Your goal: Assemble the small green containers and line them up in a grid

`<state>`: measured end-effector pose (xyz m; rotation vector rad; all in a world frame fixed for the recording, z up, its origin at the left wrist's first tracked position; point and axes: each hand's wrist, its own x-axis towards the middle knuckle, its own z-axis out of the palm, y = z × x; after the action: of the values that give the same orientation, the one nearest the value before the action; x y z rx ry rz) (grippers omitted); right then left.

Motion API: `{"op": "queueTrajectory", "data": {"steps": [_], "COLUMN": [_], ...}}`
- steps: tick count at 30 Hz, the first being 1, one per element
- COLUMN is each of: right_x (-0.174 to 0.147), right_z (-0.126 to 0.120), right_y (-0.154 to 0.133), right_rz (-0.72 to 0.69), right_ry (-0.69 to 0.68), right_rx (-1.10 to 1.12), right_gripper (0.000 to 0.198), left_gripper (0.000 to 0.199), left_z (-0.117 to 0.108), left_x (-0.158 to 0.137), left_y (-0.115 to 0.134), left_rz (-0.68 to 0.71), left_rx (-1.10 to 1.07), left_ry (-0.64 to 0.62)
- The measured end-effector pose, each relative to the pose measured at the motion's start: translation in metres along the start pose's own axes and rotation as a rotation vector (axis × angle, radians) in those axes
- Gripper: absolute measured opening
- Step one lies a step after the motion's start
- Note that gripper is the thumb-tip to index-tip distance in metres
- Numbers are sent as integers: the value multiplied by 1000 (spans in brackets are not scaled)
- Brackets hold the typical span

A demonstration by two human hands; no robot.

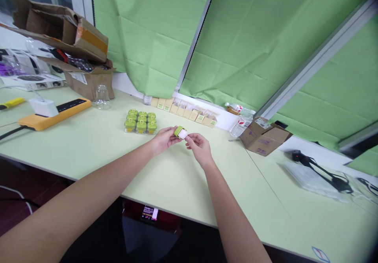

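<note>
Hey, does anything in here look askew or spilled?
Yes: at the back left, an open carton, flaps spread, seems to perch unevenly on another box. By the wall, right of centre, the upper bottle lies on its side. I see no spill.

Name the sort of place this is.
Probably an indoor workroom: it has a long pale green tabletop, an orange rectangular power strip and open brown cardboard boxes.

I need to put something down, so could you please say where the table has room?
There's bare tabletop between the orange power strip and the green-lidded containers, between left forearm and right forearm, and from the latter to the table seam. The back is crowded with small cardboard boxes and plastic bottles.
</note>
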<state>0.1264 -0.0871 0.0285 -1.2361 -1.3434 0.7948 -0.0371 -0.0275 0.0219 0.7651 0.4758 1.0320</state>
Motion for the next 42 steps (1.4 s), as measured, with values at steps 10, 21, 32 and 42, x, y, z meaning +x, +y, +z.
{"op": "queueTrajectory", "data": {"steps": [10,21,32,42], "right_x": [-5,-3,-7,-8], "right_z": [4,-4,0,0], "right_y": [-8,-8,-12,-12], "right_rz": [104,127,149,158], "right_ry": [-94,-112,-159,-186], "right_rx": [111,176,190,147], "right_gripper": [45,44,43,43], "left_gripper": [27,37,29,25], "left_z": [-4,-6,-9,-7], "left_x": [4,5,7,6], "left_y": [-7,-10,-9,-8], "left_rz": [33,30,26,41], "left_rx": [250,226,219,280], "left_ry": [24,-25,-17,-1]}}
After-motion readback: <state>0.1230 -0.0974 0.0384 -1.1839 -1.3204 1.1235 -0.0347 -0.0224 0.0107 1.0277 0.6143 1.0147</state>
